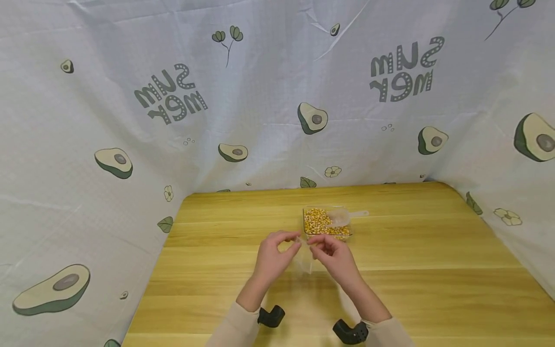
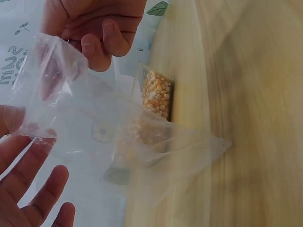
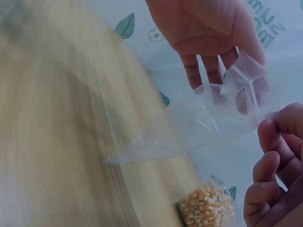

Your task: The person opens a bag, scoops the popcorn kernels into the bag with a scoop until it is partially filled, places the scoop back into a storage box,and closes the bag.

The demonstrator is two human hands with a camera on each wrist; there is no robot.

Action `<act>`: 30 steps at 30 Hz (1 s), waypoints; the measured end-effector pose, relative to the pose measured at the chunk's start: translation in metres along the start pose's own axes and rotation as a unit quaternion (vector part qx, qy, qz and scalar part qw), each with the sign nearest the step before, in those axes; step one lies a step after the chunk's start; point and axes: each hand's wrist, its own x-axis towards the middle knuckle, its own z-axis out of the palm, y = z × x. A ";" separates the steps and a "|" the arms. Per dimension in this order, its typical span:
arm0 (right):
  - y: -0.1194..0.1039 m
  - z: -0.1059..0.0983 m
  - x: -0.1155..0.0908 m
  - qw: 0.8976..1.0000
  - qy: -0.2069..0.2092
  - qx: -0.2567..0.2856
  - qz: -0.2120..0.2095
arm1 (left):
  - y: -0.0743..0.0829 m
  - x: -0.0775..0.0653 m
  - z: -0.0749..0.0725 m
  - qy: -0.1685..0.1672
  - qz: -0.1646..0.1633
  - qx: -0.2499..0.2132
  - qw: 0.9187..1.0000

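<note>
A clear plastic zip bag (image 3: 189, 127) hangs between my two hands over the wooden table, its bottom corner pointing down. At one side of its mouth my left hand (image 1: 275, 256) pinches the rim between thumb and fingertips, the other fingers spread. My right hand (image 1: 333, 254) pinches the opposite side of the mouth, with its remaining fingers curled. The ribbed zip strip shows in the right wrist view. Just beyond the hands stands a clear box (image 1: 305, 222) of yellow corn kernels (image 1: 316, 220). A translucent scoop (image 1: 339, 217) lies on the kernels, its handle sticking out over the right rim.
The wooden table (image 1: 217, 231) runs back to a white cloth (image 1: 269, 72) printed with avocados, which hangs behind and along both sides. A black device (image 1: 271, 316) is strapped at the left wrist, and another black device (image 1: 350, 332) at the right.
</note>
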 end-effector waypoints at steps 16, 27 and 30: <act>-0.002 0.004 -0.001 0.999 0.012 0.021 0.031 | -0.002 -0.002 0.005 0.130 -0.015 0.041 0.991; -0.011 0.011 -0.013 0.997 -0.047 0.012 -0.055 | -0.007 0.000 0.008 0.223 -0.010 0.049 0.974; -0.010 0.013 -0.012 0.996 -0.045 -0.017 -0.075 | -0.007 0.000 0.009 0.230 -0.003 0.052 0.972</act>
